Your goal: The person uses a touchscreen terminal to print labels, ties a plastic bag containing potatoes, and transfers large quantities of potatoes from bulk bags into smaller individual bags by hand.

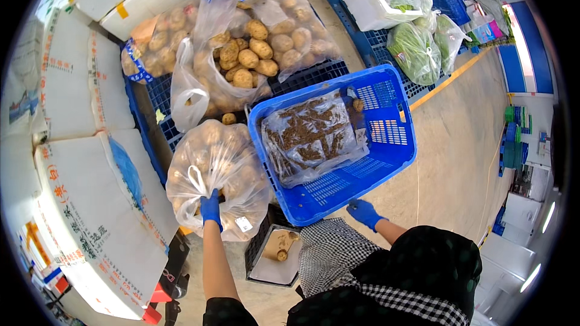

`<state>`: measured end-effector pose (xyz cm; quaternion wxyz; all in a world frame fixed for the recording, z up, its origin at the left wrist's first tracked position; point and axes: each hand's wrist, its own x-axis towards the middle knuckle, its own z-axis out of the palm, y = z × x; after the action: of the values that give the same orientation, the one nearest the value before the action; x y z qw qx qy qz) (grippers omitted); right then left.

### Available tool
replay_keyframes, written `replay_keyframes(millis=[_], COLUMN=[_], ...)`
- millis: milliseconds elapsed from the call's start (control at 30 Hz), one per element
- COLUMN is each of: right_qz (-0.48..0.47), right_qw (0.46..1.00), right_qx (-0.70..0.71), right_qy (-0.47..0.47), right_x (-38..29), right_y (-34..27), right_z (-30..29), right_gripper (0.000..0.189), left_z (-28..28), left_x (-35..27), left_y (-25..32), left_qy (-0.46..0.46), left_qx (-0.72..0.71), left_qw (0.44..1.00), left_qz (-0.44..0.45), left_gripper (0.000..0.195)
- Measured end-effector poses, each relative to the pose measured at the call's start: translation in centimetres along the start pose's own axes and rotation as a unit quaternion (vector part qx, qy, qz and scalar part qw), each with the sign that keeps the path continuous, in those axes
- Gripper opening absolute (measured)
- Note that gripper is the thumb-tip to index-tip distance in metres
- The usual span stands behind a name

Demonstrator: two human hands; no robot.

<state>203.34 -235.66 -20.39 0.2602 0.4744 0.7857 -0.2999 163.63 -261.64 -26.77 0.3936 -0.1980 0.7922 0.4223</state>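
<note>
My left hand (211, 210), in a blue glove, grips the film of a tied clear plastic bag of potatoes (240, 145). A dark gap in the film shows beside its fingers. My blue-gloved right hand (365, 213) is at the near rim of a blue plastic crate (385, 163), its fingers partly curled; whether it touches the rim is unclear. Inside the crate lie a soil-covered plastic sheet (312, 131) and one potato (358, 105). Beyond the tied bag, a torn-open plastic bag (190, 104) exposes loose potatoes (248, 59).
White foam boxes (104, 217) are stacked at left. Below, a dark bin (272, 276) holds a potato (282, 255). Blue pallets (335, 70) carry potato bags and, at upper right, bagged green vegetables (414, 52). Concrete floor (444, 154) extends right.
</note>
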Motion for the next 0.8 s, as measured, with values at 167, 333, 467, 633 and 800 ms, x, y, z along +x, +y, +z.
replay_keyframes(millis=[167,333,467,633,800], right_qz=[0.028,0.066,0.049,0.102,-0.057], right_qw=[0.998,0.995,0.992,0.983,0.978], right_qx=[0.035,0.054,-0.099,-0.149,0.131], right_qy=[-0.05,-0.057,-0.063,0.02,0.153], right_x=[-0.4,0.4,-1.3,-1.7,8.2], right_y=[5.1,14.2,23.8,31.3,22.8], right_z=[1.3,-3.0,-7.1,-11.9,-17.0], right_gripper=[0.043,0.04,0.042,0.042,0.03], left_z=[-0.4,2.7,8.4,18.8,19.2], left_x=[-4.0,-9.3,-14.5,-16.8,-14.9], left_y=[-2.4,-4.0,-6.4,-15.4,-16.4], left_qy=[0.185,0.245,0.082,0.05,0.111], left_qx=[0.367,0.321,0.122,-0.009,0.119], left_qw=[0.903,0.885,0.972,0.979,0.98], left_qz=[0.125,0.23,0.183,0.199,0.115], left_gripper=[0.068,0.056,0.05,0.068,0.058])
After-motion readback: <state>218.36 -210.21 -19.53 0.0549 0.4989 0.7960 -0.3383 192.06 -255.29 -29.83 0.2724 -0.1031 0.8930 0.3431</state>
